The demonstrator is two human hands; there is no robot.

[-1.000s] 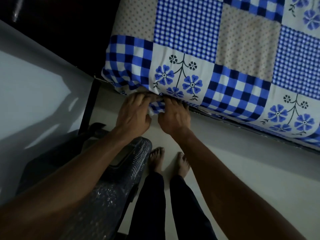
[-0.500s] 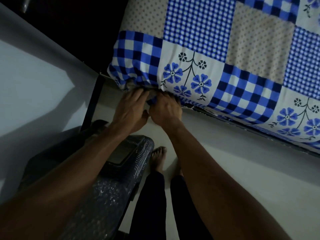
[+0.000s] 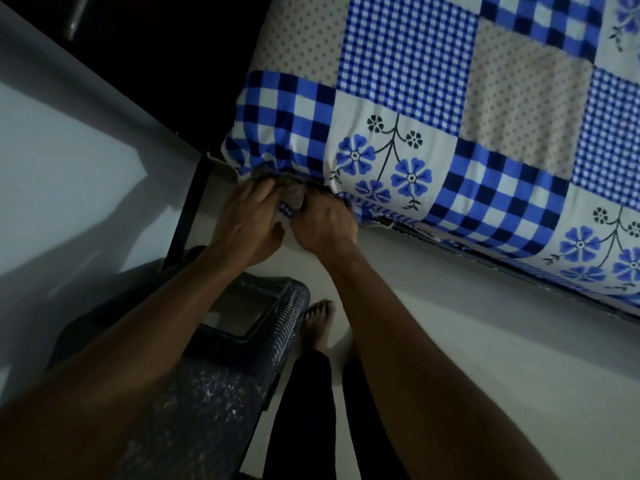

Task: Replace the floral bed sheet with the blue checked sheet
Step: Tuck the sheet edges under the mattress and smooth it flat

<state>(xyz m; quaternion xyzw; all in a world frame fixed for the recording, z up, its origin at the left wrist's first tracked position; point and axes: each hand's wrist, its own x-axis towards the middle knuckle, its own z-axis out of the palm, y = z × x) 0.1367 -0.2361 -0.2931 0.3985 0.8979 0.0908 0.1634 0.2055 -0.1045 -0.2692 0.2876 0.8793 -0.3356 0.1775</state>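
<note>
Notably, left hand (image 3: 246, 221) and right hand (image 3: 323, 225) each hold bunched blue checked patchwork cotton sheet (image 3: 450, 133) in a closed grip; uneven pulling could untuck its corner.

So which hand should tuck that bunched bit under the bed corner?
Probably left: the left hand sits under the corner of the blue checked patchwork sheet, fingers on the bunch; the right hand is further along the side.

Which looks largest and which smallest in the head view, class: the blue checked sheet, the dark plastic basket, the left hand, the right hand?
1. blue checked sheet
2. dark plastic basket
3. left hand and right hand: alike, so unranked
</note>
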